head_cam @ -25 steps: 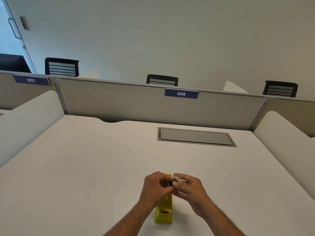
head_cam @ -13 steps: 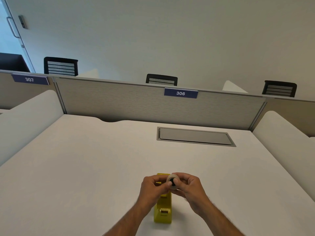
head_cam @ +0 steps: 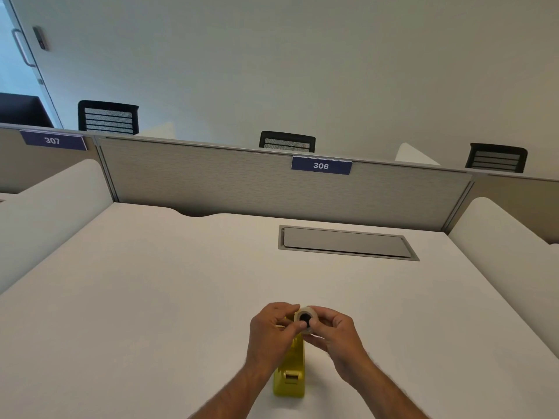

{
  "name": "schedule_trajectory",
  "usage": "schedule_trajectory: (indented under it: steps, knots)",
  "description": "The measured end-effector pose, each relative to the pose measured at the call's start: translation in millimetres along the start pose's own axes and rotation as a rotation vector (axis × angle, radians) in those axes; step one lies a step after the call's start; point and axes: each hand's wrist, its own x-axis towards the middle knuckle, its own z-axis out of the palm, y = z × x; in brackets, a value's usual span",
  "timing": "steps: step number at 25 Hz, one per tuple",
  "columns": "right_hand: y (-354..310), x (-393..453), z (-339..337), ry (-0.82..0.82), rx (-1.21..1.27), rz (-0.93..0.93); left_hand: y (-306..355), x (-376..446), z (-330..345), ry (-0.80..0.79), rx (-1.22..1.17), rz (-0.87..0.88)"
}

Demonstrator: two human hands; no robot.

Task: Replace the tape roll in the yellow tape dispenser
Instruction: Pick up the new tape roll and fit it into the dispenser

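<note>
Two signs can be read from here. A dark blue nameplate (head_cam: 321, 165) with white digits "306" sits on the top edge of the grey partition panel (head_cam: 242, 189) straight across the desk. A second dark blue nameplate (head_cam: 53, 141), reading "307" in white, is fixed the same way on the neighbouring partition (head_cam: 45, 164) to the left. Nothing legible shows on the yellow tape dispenser (head_cam: 290, 376), nor on the tape roll (head_cam: 305, 319); any marking there is too small to make out.
</note>
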Motion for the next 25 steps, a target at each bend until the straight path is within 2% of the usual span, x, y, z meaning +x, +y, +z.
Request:
schedule_trajectory:
  steps: [8,16,25]
  knots:
    - [-2,1,8,-0.027,-0.059,-0.027,-9,3,-3,0.013,0.064,0.006]
    - [11,8,8,0.033,-0.192,-0.126,-16,6,-10,-0.118,0.078,-0.029]
    - [14,13,3,0.021,-0.375,-0.159,-18,7,-13,-0.158,0.17,-0.053]
